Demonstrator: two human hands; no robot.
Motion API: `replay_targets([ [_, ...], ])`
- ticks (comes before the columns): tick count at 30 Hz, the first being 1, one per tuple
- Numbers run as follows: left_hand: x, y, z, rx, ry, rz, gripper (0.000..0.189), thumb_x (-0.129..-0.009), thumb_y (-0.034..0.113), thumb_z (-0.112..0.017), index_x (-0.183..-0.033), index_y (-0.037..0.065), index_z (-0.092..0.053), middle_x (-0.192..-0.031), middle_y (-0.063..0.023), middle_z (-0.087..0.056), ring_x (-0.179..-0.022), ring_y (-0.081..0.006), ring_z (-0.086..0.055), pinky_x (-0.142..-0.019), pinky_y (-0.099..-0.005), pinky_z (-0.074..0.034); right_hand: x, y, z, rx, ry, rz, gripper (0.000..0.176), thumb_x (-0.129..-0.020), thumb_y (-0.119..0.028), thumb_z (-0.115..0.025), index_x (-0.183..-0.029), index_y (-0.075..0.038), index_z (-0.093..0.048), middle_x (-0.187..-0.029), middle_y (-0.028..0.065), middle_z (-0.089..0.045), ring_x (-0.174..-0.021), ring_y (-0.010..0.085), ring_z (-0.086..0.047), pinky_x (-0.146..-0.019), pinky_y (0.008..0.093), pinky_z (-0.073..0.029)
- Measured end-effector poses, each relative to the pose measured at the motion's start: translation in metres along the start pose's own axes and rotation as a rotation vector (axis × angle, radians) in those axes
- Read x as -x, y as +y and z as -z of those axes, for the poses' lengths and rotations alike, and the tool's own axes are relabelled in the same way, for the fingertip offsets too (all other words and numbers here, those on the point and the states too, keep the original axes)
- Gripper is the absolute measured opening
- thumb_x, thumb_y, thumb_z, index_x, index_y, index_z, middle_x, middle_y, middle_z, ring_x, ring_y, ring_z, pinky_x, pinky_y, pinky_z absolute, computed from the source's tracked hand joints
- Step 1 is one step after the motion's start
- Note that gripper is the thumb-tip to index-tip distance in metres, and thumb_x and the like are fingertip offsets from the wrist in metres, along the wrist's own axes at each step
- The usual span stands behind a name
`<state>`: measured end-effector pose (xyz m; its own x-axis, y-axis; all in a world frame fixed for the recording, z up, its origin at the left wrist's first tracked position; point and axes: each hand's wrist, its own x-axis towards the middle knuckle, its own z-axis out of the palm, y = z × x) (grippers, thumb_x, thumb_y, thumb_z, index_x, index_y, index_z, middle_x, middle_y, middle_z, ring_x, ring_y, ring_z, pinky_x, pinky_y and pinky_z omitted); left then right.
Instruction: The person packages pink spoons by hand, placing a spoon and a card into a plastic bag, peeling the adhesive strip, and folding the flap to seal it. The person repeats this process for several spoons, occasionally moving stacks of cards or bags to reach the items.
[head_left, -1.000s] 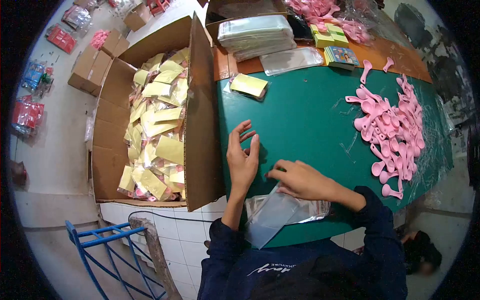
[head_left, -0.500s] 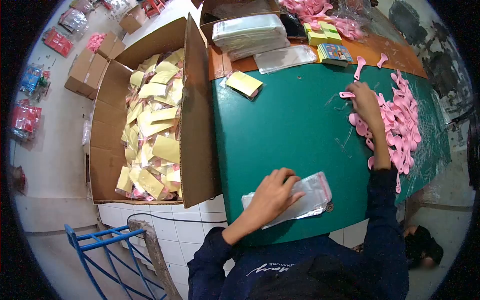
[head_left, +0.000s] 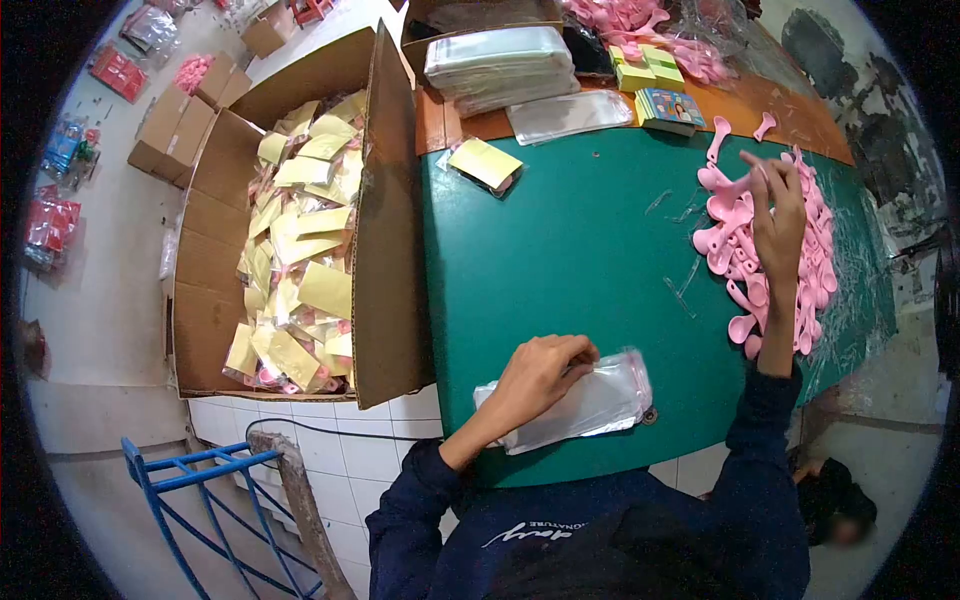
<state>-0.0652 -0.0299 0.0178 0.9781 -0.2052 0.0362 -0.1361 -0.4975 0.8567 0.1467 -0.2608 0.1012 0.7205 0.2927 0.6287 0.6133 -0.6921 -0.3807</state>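
My left hand point(head_left: 545, 378) rests over a stack of clear plastic bags point(head_left: 595, 405) near the front edge of the green table. Its fingers are curled together above the top bag, and whatever is between the fingertips is hidden. Out at the right, my right hand point(head_left: 782, 215) is above a heap of pink plastic spoons point(head_left: 815, 255). Between its thumb and fingers it pinches a pink spoon point(head_left: 738, 187), partly covered by the fingers. Two loose spoons lie just beyond the heap, including one pink spoon point(head_left: 719, 138).
A large cardboard box point(head_left: 385, 240) at the left holds many packets with yellow cards. One yellow-card packet point(head_left: 487, 163) lies on the green table point(head_left: 560, 260). Further back are stacked clear bags point(head_left: 500, 65) and small booklets point(head_left: 672, 110). A blue metal frame point(head_left: 200, 470) stands lower left.
My right hand has moved right and turned over the heap, with a spoon now in its fingers. My left hand's fingers have drawn closer together over the bags. The view has shifted slightly.
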Motion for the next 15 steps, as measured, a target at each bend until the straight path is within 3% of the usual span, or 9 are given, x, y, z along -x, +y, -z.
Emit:
replay_targets([
  [4,0.003,0.004,0.006,0.069,0.046,-0.024,0.012,-0.076,0.007,-0.066,-0.084,0.003,-0.058,-0.094,-0.0096,-0.063,-0.084,-0.0233,-0.063,-0.066,-0.0327,-0.05,0.034,-0.051,0.025,-0.404,-0.275,-0.345,0.024,-0.092,-0.016,-0.05,-0.104,0.002,-0.059,-0.082,0.0053,-0.06,-0.071,0.0119,-0.056,-0.065,0.0255,-0.045],
  [7,0.004,0.012,0.014,0.167,0.062,-0.007,0.01,-0.076,0.007,-0.065,-0.082,0.002,-0.057,-0.087,-0.0086,-0.062,-0.077,-0.0233,-0.062,-0.067,-0.0321,-0.05,0.063,-0.064,0.022,-0.662,-0.419,-0.47,0.021,-0.09,-0.014,-0.054,-0.1,0.003,-0.059,-0.078,0.0025,-0.061,-0.066,0.0086,-0.055,-0.061,0.0231,-0.045],
  [10,0.006,0.011,0.018,0.242,0.036,-0.009,0.009,-0.077,0.006,-0.064,-0.08,0.002,-0.057,-0.085,-0.008,-0.06,-0.074,-0.0221,-0.061,-0.067,-0.0308,-0.05,0.087,-0.073,0.015,-0.733,-0.602,-0.497,0.017,-0.086,-0.01,-0.057,-0.097,0.002,-0.059,-0.079,0.0038,-0.061,-0.066,0.0087,-0.056,-0.059,0.0229,-0.046],
  [13,0.009,0.009,0.016,0.229,0.04,-0.04,0.01,-0.076,0.005,-0.065,-0.08,0.003,-0.057,-0.086,-0.0077,-0.058,-0.074,-0.0225,-0.061,-0.066,-0.0311,-0.05,0.095,-0.074,0.012,-0.521,-0.653,-0.313,0.015,-0.085,-0.007,-0.058,-0.097,0.002,-0.059,-0.078,0.0049,-0.061,-0.069,0.0096,-0.059,-0.06,0.0224,-0.048],
  [15,0.01,0.007,0.013,0.148,0.067,-0.069,0.011,-0.074,0.005,-0.065,-0.08,0.003,-0.057,-0.086,-0.0076,-0.058,-0.074,-0.0237,-0.061,-0.065,-0.0321,-0.05,0.096,-0.076,0.014,-0.48,-0.504,-0.331,0.014,-0.084,-0.005,-0.058,-0.096,0.001,-0.06,-0.078,0.0056,-0.061,-0.07,0.01,-0.06,-0.06,0.0226,-0.048],
])
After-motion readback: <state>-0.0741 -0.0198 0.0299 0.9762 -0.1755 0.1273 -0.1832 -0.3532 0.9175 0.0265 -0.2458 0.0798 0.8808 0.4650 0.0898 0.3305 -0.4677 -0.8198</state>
